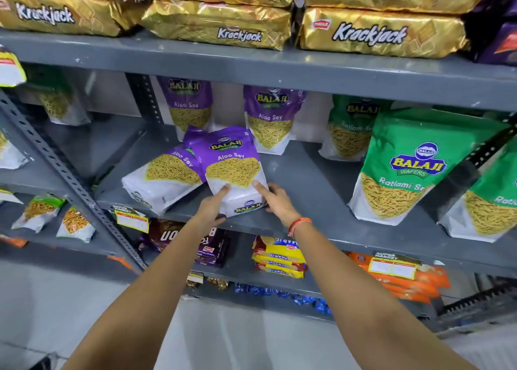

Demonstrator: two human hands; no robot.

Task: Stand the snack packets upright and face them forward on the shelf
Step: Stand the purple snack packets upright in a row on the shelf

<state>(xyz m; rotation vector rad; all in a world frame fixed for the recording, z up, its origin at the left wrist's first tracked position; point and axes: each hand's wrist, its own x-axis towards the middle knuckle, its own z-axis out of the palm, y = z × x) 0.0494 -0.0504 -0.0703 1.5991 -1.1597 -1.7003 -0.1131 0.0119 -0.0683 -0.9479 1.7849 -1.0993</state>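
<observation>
I have both hands on 1 purple Aloo Sev packet [233, 171] near the front edge of the middle shelf [313, 185]: my left hand [212, 208] grips its lower left corner with the thumb pressed on the white face, and my right hand [275, 200] clasps the lower right edge, so the packet is held between them, leaning back with its label toward me. I judge this to be the righting step for this packet, only partly done, since it is tilted and overlaps a second Aloo Sev packet [162, 178] that lies slumped on its side just to the left. Next I would need to bring the base flat on the shelf, square the front to the aisle and let go without it tipping; the slumped neighbour may slide as support shifts. 2 more purple packets [270, 120] already stand at the back, and green Ratlami Sev packets [402, 168] stand to the right. The shelf is grey painted metal, smooth, with bare room around the held packet. Above, gold Krackjack packs [380, 34] lie stacked; below, biscuit packs [279, 257] and price tags [131, 220] show, with pale floor [84, 299] under the rack.
</observation>
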